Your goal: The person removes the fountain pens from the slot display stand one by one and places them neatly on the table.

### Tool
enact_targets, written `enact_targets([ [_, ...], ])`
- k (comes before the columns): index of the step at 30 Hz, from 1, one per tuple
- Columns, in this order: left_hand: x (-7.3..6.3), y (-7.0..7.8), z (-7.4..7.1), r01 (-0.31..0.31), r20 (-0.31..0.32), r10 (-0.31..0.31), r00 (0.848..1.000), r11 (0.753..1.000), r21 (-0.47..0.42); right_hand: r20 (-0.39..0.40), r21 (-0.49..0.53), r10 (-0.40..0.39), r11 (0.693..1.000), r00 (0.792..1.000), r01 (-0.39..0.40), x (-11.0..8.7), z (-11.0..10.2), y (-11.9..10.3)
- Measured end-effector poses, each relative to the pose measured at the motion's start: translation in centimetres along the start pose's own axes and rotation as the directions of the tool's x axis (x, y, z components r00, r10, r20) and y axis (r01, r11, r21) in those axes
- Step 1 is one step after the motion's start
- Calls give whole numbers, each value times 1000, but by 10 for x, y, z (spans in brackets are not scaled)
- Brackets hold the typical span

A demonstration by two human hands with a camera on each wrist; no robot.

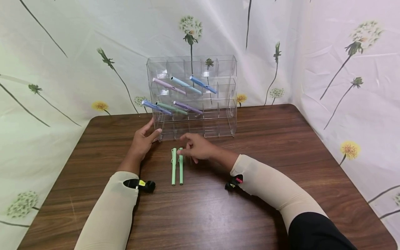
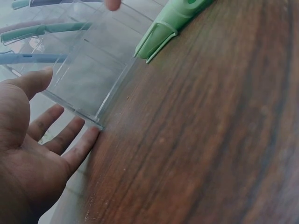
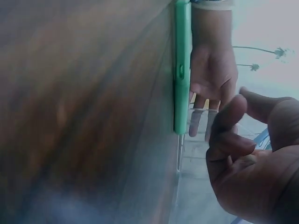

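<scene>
Head view: your left hand (image 1: 142, 142) touches the clear rack (image 1: 225, 119) near the far edge of the tabletop (image 1: 203, 215); your right hand (image 1: 198, 147) hovers by the clip ends of two green pens (image 1: 173, 170) lying before the rack. Left wrist: your left hand is spread against the rack's lower corner. Right wrist: your right hand curls loosely, apart from a green pen.
</scene>
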State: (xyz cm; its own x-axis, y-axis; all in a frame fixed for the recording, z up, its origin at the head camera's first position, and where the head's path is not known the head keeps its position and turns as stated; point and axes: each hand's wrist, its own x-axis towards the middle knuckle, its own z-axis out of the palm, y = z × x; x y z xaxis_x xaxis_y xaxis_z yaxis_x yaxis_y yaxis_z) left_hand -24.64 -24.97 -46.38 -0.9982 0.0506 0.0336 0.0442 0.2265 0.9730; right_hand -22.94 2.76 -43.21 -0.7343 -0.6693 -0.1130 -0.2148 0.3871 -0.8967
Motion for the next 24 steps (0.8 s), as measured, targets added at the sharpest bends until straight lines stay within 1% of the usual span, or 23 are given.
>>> enact_targets([
  [4,0,0,0,-1,-1,1,1000,1000,0,-25,-28,-61,998,998,60,1,-4,-4],
  [7,0,0,1,-4,-5,4,1000,1000,1,-53,-7,-88,996,995,88,1,-8,-8],
  [10,0,1,1,-12,-9,12,1000,1000,3,-106,36,-104,994,989,108,1,-12,-12],
  [12,1,1,1,-12,-10,12,1000,1000,0,-161,59,-119,990,980,130,1,-14,-15],
  [15,1,0,1,-7,-6,7,1000,1000,2,-264,60,-147,984,953,168,1,-16,-18],
  [19,1,-1,1,-6,0,6,1000,1000,-1,-399,32,-184,976,898,214,2,-18,-20],
  [22,1,-1,0,-10,5,10,1000,1000,-3,-470,18,-198,972,860,234,4,-20,-21],
  [24,1,-1,0,-11,5,11,1000,1000,-4,-502,10,-197,972,842,234,5,-23,-23],
])
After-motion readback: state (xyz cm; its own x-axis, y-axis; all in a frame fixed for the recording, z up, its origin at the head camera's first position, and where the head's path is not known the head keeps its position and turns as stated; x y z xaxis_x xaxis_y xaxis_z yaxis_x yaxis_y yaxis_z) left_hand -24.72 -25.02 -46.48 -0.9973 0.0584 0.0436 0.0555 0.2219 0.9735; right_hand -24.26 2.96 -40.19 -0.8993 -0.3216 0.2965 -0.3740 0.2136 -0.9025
